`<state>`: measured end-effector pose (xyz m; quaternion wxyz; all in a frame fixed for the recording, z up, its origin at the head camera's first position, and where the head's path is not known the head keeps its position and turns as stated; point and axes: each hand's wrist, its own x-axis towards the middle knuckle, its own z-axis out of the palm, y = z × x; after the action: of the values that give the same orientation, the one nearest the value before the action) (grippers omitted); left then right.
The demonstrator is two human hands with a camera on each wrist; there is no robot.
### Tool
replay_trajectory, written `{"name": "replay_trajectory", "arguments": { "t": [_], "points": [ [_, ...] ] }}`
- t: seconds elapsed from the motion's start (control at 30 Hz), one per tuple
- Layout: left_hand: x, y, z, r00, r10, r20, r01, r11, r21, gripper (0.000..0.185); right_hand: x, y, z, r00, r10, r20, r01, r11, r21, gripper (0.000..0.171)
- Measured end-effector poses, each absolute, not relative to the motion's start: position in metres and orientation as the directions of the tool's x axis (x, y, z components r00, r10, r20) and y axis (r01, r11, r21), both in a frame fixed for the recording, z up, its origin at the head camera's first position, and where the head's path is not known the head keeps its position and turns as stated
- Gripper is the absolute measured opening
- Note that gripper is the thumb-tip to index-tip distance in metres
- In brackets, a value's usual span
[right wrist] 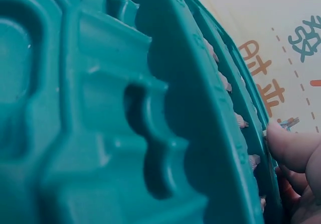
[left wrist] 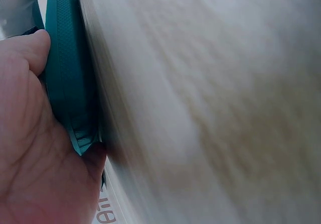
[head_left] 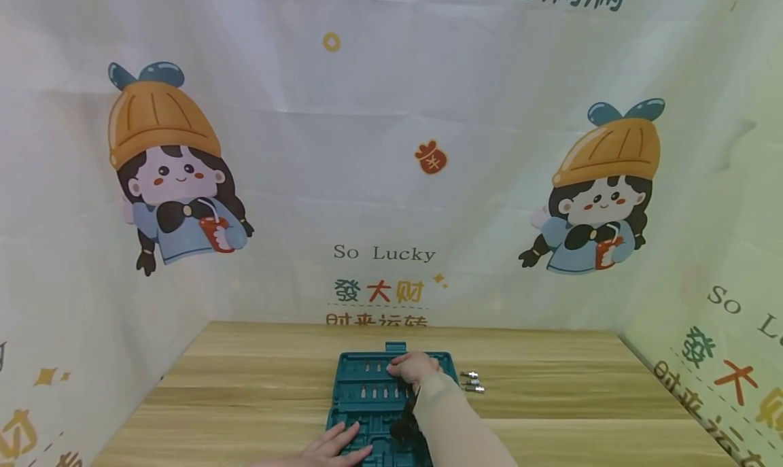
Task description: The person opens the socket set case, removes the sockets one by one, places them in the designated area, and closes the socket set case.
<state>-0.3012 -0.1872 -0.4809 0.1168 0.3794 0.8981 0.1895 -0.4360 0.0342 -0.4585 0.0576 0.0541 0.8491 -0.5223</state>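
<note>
A teal plastic tool case [head_left: 357, 407] lies unfolded on the table, its upper part holding two rows of small metal bits [head_left: 375, 393]. My left hand [head_left: 330, 446] rests on the case's near left part with fingers spread and fairly straight; in the left wrist view the palm is against the case's side [left wrist: 70, 68]. At the far row, my right hand [head_left: 417, 367] pinches a small metal screwdriver bit [right wrist: 290, 123] between thumb and finger, by the case's rim. The right wrist view shows more bits [right wrist: 241, 120] standing in a row and moulded hollows in front.
Several short metal sockets [head_left: 473, 383] lie on the wooden table [head_left: 569, 399] just right of the case. A dark strap and wrist device [head_left: 404, 427] hang under the right forearm, hiding part of the case. A printed cloth [head_left: 293, 181] hangs behind and at the sides.
</note>
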Motion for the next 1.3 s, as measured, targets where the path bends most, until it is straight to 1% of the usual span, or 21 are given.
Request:
{"name": "replay_trajectory", "arguments": {
  "t": [0.13,0.37,0.4,0.47,0.6,0.77,0.93,1.07,1.3],
  "points": [
    [-0.302,-0.187,-0.481,-0.682,0.727,-0.074,0.637,0.641,0.427,0.054,-0.432,0.034,-0.456,-0.990,0.047,-0.135,0.142,0.456,-0.878,0.014],
    [-0.300,-0.186,-0.478,-0.690,0.718,-0.093,0.619,0.651,0.440,0.055,-0.429,0.033,-0.456,-0.994,0.067,-0.090,0.112,0.579,-0.807,0.015],
    [-0.300,-0.186,-0.478,-0.690,0.718,-0.096,0.618,0.652,0.439,0.055,-0.429,0.033,-0.456,-0.993,0.072,-0.091,0.116,0.580,-0.806,0.015],
    [-0.300,-0.186,-0.478,-0.688,0.719,-0.098,0.619,0.652,0.437,0.055,-0.428,0.032,-0.457,-0.993,0.082,-0.087,0.119,0.572,-0.811,0.014],
    [-0.300,-0.187,-0.478,-0.679,0.729,-0.078,0.635,0.638,0.435,0.054,-0.427,0.031,-0.460,-0.991,0.109,-0.075,0.121,0.514,-0.849,0.011],
    [-0.301,-0.188,-0.481,-0.681,0.730,-0.061,0.639,0.633,0.437,0.054,-0.426,0.031,-0.460,-0.992,0.111,-0.059,0.104,0.456,-0.884,0.012],
    [-0.302,-0.189,-0.481,-0.688,0.720,-0.096,0.615,0.647,0.451,0.055,-0.428,0.033,-0.459,-0.996,0.067,-0.051,0.074,0.409,-0.909,0.014],
    [-0.303,-0.186,-0.480,-0.696,0.707,-0.128,0.599,0.669,0.441,0.056,-0.430,0.037,-0.456,-0.999,0.017,-0.046,0.049,0.401,-0.915,0.018],
    [-0.306,-0.185,-0.483,-0.693,0.704,-0.154,0.589,0.677,0.440,0.057,-0.431,0.048,-0.449,-0.993,-0.114,-0.023,-0.019,0.354,-0.935,0.027]
  ]
}}
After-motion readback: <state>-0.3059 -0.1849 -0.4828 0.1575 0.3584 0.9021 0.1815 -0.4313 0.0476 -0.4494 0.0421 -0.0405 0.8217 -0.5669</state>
